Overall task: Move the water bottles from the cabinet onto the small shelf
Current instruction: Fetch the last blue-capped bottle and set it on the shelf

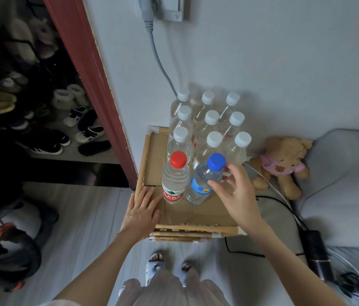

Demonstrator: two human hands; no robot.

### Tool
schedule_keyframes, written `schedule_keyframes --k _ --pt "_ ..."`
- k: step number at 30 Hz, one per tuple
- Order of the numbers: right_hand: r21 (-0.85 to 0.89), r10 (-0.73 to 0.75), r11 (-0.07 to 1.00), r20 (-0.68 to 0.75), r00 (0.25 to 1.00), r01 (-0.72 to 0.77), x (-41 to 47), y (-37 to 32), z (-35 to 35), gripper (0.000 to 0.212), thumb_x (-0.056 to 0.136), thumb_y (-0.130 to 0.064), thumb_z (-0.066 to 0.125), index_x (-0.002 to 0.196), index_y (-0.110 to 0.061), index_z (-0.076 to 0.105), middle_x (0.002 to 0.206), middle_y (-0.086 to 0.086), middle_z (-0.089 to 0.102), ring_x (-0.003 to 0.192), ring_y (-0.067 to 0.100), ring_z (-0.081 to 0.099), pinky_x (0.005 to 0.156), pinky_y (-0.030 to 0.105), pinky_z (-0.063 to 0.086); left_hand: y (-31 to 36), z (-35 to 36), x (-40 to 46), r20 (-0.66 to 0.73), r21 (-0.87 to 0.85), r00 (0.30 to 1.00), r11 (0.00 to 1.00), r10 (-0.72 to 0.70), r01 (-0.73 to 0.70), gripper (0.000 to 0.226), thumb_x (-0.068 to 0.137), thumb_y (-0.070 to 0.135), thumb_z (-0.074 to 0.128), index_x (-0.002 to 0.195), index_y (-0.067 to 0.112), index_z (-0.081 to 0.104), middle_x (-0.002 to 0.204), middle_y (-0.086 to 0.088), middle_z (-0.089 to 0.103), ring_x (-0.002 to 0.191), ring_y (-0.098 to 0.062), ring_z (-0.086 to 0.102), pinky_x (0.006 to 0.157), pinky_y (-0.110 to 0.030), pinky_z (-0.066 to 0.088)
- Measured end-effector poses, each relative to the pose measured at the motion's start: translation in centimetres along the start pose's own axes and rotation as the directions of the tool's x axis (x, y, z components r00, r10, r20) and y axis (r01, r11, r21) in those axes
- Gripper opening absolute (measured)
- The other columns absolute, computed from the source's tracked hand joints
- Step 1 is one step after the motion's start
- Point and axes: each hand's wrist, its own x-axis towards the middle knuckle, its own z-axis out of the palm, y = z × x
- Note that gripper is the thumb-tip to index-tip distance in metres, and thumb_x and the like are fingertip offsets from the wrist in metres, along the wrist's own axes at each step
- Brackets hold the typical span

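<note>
A small cardboard shelf (152, 157) stands against the wall. Several clear bottles with white caps (212, 138) stand on it in rows at the back. In front of them stands a red-capped bottle (175, 177) with a red label. Beside it a blue-capped bottle (205, 180) with a blue label leans slightly. My right hand (233, 195) has its fingers around the blue-capped bottle's upper part. My left hand (142, 212) lies flat, fingers spread, on the shelf's front left corner. The cabinet is not in view.
A dark-red door frame (94, 69) stands left of the shelf, with a shoe rack (41, 120) behind it. A teddy bear (284, 164) and a grey cushion (346, 186) lie to the right. Cables (284, 208) run on the floor; bags (8, 244) lie bottom left.
</note>
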Motion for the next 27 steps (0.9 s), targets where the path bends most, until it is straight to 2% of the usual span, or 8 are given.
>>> schedule_keyframes --k 2,4,8,12,16,19,23,27 --pt "0.185 0.074 0.981 -0.07 0.995 -0.06 -1.5 1.1 0.6 0.049 0.078 -0.013 0.07 0.121 -0.01 0.047 0.119 0.0 0.053 0.109 0.007 0.053 0.091 0.019 0.046 0.2 -0.2 0.0 -0.01 -0.011 1.0 1.0 0.008 -0.008 0.063 0.082 0.044 0.012 0.137 0.023 0.035 0.148 -0.005 0.031 0.14 -0.025 0.013 0.11 -0.045 0.0" --pt "0.231 0.217 0.951 -0.032 0.976 -0.204 -3.0 2.6 1.7 0.051 0.08 -0.01 0.068 0.125 -0.013 0.044 0.119 -0.005 0.052 0.109 0.002 0.052 0.092 0.019 0.046 0.4 -0.6 0.0 0.011 -0.068 1.0 0.998 -0.012 0.013 0.071 0.076 0.05 0.005 0.139 0.027 0.028 0.152 -0.001 0.02 0.142 -0.02 0.001 0.109 -0.042 -0.011" --pt "0.005 0.44 0.893 0.194 0.877 -0.449 -3.4 6.9 4.0 0.068 0.075 -0.031 0.073 0.131 -0.018 0.037 0.127 -0.002 0.047 0.116 0.01 0.046 0.093 0.022 0.038 1.0 -1.3 0.1 0.01 -0.233 0.996 0.968 -0.093 0.093 0.071 0.075 0.062 0.017 0.136 0.031 0.032 0.151 0.003 0.02 0.14 -0.012 -0.002 0.11 -0.038 -0.016" --pt "-0.041 0.406 0.912 0.231 0.884 -0.408 -1.8 7.9 4.9 0.053 0.073 -0.031 0.074 0.115 -0.03 0.042 0.116 -0.009 0.053 0.106 0.004 0.05 0.095 0.027 0.041 2.1 -1.5 0.5 -0.002 -0.353 0.975 0.912 -0.223 0.208 0.055 0.085 0.049 0.05 0.135 0.033 0.035 0.147 0.006 0.03 0.14 -0.01 0.006 0.112 -0.04 -0.012" --pt "0.071 0.356 0.922 0.239 0.904 -0.382 -1.7 8.1 5.0 0.045 0.078 -0.016 0.07 0.109 -0.036 0.045 0.112 -0.018 0.057 0.103 -0.009 0.053 0.091 0.012 0.041 2.6 -1.5 0.9 0.01 -0.389 0.956 0.88 -0.292 0.273 0.055 0.081 0.049 0.056 0.132 0.036 0.04 0.145 0.009 0.034 0.14 -0.009 0.008 0.113 -0.044 -0.008" --pt "0.108 0.35 0.916 0.256 0.901 -0.386 -1.4 8.3 4.8 0.044 0.079 -0.008 0.068 0.113 -0.027 0.045 0.113 -0.012 0.058 0.099 -0.015 0.053 0.081 0.002 0.041 2.9 -1.4 1.1 -0.003 -0.43 0.941 0.85 -0.339 0.305 0.05 0.08 0.048 0.059 0.127 0.034 0.047 0.142 0.008 0.038 0.139 -0.009 0.011 0.113 -0.046 -0.004" --pt "0.095 0.343 0.92 0.276 0.898 -0.381 -0.9 8.8 4.7 0.047 0.079 -0.008 0.068 0.12 -0.015 0.046 0.115 -0.008 0.056 0.099 -0.017 0.052 0.08 0.002 0.041 3.4 -1.5 1.4 -0.011 -0.495 0.916 0.798 -0.401 0.343 0.042 0.081 0.044 0.058 0.122 0.033 0.054 0.14 0.006 0.042 0.138 -0.009 0.015 0.113 -0.046 -0.005" --pt "0.063 0.345 0.924 0.284 0.895 -0.376 -0.8 9.2 4.6 0.048 0.077 -0.013 0.07 0.119 -0.016 0.048 0.118 -0.004 0.058 0.105 -0.008 0.054 0.085 0.007 0.044 3.5 -1.4 1.6 -0.015 -0.517 0.9 0.774 -0.436 0.366 0.038 0.082 0.04 0.06 0.119 0.032 0.057 0.139 0.005 0.044 0.138 -0.009 0.018 0.113 -0.048 -0.005"
